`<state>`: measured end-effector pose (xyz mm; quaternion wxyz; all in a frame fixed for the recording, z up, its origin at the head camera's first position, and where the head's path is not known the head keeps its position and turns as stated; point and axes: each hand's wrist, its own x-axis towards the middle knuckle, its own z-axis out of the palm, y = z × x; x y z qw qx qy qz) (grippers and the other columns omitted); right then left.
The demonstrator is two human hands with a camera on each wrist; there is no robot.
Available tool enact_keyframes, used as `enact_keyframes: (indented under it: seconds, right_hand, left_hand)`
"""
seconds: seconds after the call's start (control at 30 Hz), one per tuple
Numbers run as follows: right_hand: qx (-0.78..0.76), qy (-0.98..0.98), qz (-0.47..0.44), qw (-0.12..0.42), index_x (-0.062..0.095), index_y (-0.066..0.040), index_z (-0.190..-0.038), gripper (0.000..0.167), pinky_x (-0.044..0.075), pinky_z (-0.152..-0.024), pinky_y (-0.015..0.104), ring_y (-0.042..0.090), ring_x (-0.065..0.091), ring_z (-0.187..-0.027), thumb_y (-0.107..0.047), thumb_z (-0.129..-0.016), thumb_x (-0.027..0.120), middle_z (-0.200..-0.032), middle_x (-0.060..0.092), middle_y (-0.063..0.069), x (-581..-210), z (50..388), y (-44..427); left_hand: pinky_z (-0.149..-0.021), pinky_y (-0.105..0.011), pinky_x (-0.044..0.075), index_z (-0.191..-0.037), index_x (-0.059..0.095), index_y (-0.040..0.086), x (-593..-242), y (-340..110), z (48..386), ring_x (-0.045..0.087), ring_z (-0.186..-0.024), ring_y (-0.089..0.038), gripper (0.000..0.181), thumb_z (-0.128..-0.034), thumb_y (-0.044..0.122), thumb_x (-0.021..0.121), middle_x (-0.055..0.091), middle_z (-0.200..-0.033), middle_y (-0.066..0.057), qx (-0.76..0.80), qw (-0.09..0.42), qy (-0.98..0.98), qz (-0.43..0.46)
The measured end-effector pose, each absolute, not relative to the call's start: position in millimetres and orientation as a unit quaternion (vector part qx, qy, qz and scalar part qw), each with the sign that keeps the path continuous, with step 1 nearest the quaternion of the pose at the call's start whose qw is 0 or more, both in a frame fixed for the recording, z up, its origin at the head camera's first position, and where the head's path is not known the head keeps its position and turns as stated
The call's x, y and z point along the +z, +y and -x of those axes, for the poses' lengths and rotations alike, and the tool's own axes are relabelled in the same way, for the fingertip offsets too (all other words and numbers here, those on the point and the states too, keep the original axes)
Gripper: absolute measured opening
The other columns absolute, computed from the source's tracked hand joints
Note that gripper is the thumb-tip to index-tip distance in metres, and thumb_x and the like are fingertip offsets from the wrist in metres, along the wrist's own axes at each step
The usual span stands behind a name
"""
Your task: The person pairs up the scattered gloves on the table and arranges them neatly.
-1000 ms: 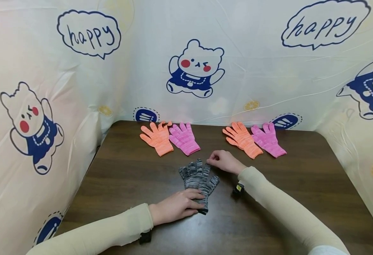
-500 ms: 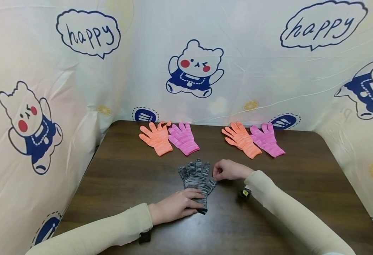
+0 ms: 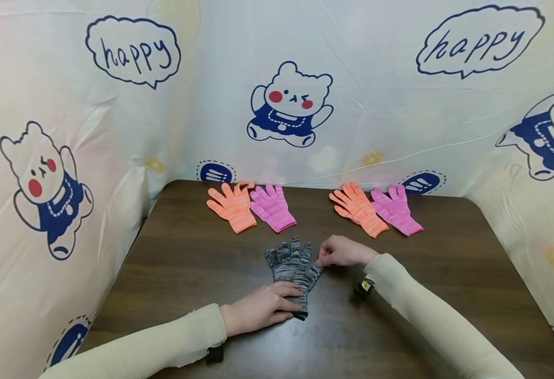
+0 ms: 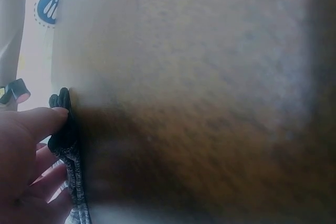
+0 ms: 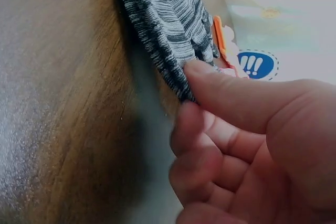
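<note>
Head view — short of tabletop's (image 3: 172, 273) far edge, pinching gray glove (image 3: 293, 268) by its thumb (image 3: 313, 275) with right hand (image 3: 345, 251), pressing cuff (image 3: 301, 315) under left hand (image 3: 261, 307) — could skew if overpulled.

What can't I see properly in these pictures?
- Head view: part of the gray glove near its cuff, covered by the left hand.
- Head view: the rest of the bear on the right, cut off by the picture's edge.
- Left wrist view: the wood pattern of the table, blurred.
- Right wrist view: the pinched bit of glove, covered by the right hand.
</note>
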<state>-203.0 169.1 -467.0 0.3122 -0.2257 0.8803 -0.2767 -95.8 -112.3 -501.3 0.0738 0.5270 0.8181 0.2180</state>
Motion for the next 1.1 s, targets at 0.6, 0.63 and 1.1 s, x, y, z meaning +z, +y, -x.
enact_keyframes:
  seconds: [0.6, 0.63, 1.1]
  right_hand:
    - [-0.233, 0.899, 0.200, 0.313, 0.069, -0.015, -0.083, 0.022, 0.046, -0.066, 0.028, 0.012, 0.055, -0.069, -0.030, -0.097, 0.075, -0.074, 0.060, -0.003, -469.3, 203.1, 162.2]
    - [-0.233, 0.902, 0.201, 0.303, 0.069, -0.015, -0.083, 0.022, 0.046, -0.065, 0.028, 0.012, 0.055, -0.069, -0.030, -0.097, 0.075, -0.074, 0.060, -0.003, -468.8, 201.1, 162.1]
    - [-0.254, 0.907, 0.310, 0.129, 0.066, -0.016, -0.088, 0.012, 0.049, -0.063, 0.025, 0.007, 0.052, -0.069, -0.016, -0.096, 0.076, -0.078, 0.059, -0.008, -468.3, 162.3, 157.6]
  left_hand:
    - [-0.113, -0.039, 0.044, -0.129, 0.075, 0.014, -500.0, -112.3, 94.0, 0.051, -0.141, -0.025, 0.028, -0.1027, 0.019, 0.068, 0.062, -0.144, -0.007, 0.228, 0.076, 0.818, -0.522]
    - [-0.114, -0.039, 0.043, -0.130, 0.074, 0.014, -499.6, -111.9, 94.0, 0.051, -0.141, -0.025, 0.028, -0.1030, 0.019, 0.067, 0.062, -0.144, -0.007, 0.224, 0.079, 0.819, -0.522]
    - [-0.096, -0.031, 0.052, -0.116, 0.075, 0.015, -501.8, -111.7, 94.8, 0.059, -0.112, -0.015, 0.016, -0.1015, 0.016, 0.068, 0.065, -0.116, 0.001, 0.246, -0.016, 0.834, -0.494]
